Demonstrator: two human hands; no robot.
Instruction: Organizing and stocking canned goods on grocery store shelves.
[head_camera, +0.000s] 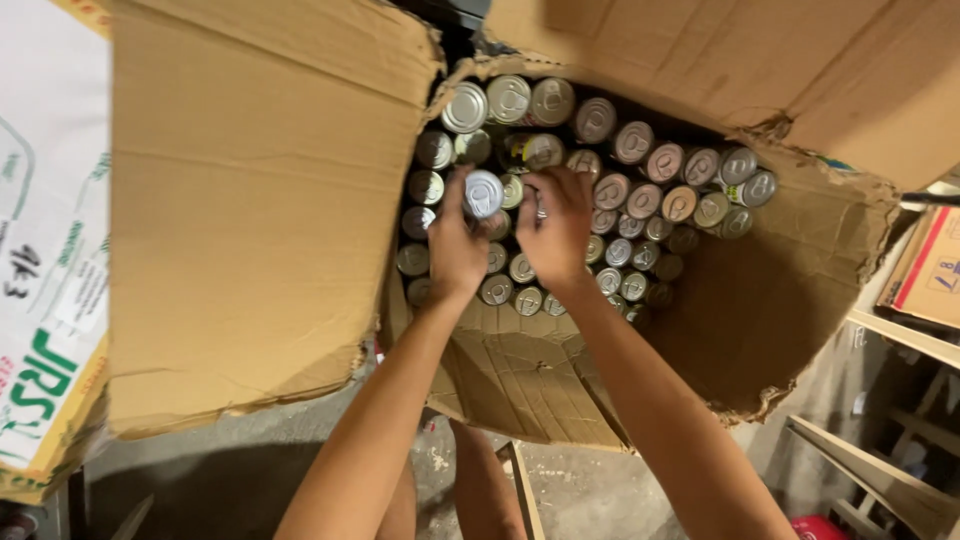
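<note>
A large torn cardboard box (770, 300) stands open below me, packed with several rows of small drink cans (640, 170) with silver pull-tab tops. My left hand (455, 245) grips one can (483, 193) and holds it a little above the others. My right hand (555, 225) reaches in beside it, fingers curled on another can that is mostly hidden under them. Both forearms stretch up from the bottom of the view.
A wide box flap (250, 200) folds out to the left and another flap (760, 60) at the top right. A printed white carton (45, 250) lies at the far left. Wooden shelving (900, 440) with a carton (935, 270) stands right. Concrete floor (230, 470) below.
</note>
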